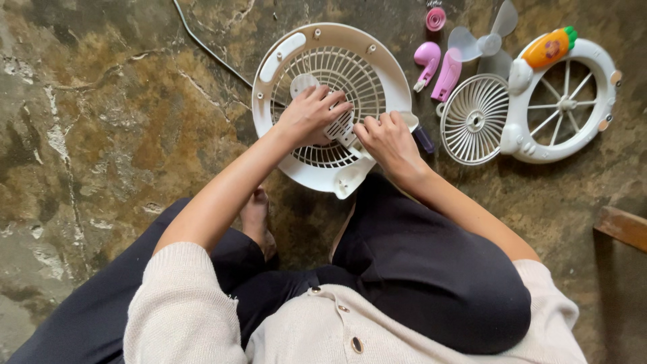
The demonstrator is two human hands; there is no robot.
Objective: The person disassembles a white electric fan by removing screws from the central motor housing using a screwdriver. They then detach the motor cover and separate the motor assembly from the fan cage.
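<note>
A round white fan housing with a grille (377,67) lies on the stone floor in front of my knees. My left hand (306,114) rests on the grille's middle, fingers curled over a small white part. My right hand (387,138) is closed around a tool with a dark handle (424,139) that sticks out to the right, its tip at the same spot on the grille. What the tip touches is hidden by my fingers.
To the right lie a smaller white grille (474,120), a white ring frame with an orange carrot-shaped piece (573,101), a pale fan blade (482,44), pink plastic parts (438,67) and a pink roll (435,19). A cable (209,50) runs at upper left. A wooden edge (623,226) shows at right.
</note>
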